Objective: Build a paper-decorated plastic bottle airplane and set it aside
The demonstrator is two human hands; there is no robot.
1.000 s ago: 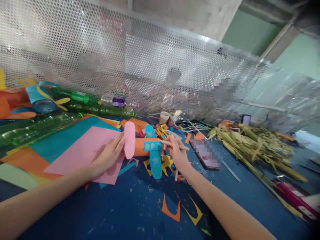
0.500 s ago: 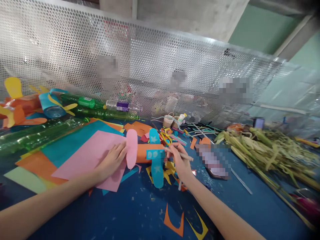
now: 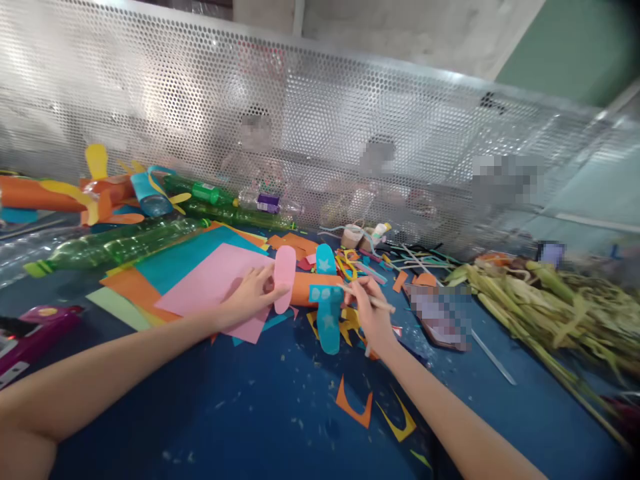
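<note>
A toy airplane made of an orange paper tube [image 3: 301,289] lies in front of me, with a pink rounded tail piece [image 3: 285,277] at its left end. Blue rounded wings [image 3: 329,330] with pale star shapes cross its right part, joined by a blue strip with pale dots. My left hand [image 3: 253,293] grips the tail end, thumb on the near side of the pink piece and fingers partly hidden behind it. In my right hand [image 3: 371,310], closed fingers hold a pale pencil-like stick [image 3: 383,305], its tip at the tube's right end by the wing.
Coloured paper sheets [image 3: 200,287] lie beneath my left hand. Green plastic bottles [image 3: 120,247] and paper-covered bottle models [image 3: 150,193] stand behind left. A purple tool [image 3: 37,340] lies far left. Paper scraps [image 3: 356,407], a phone [image 3: 440,320] and dried husks [image 3: 530,293] spread rightward before a perforated metal screen [image 3: 320,120].
The view has swung left, bringing the purple tool into sight. My left thumb now shows in front of the pink tail piece. The right hand stays with the stick at the wing.
</note>
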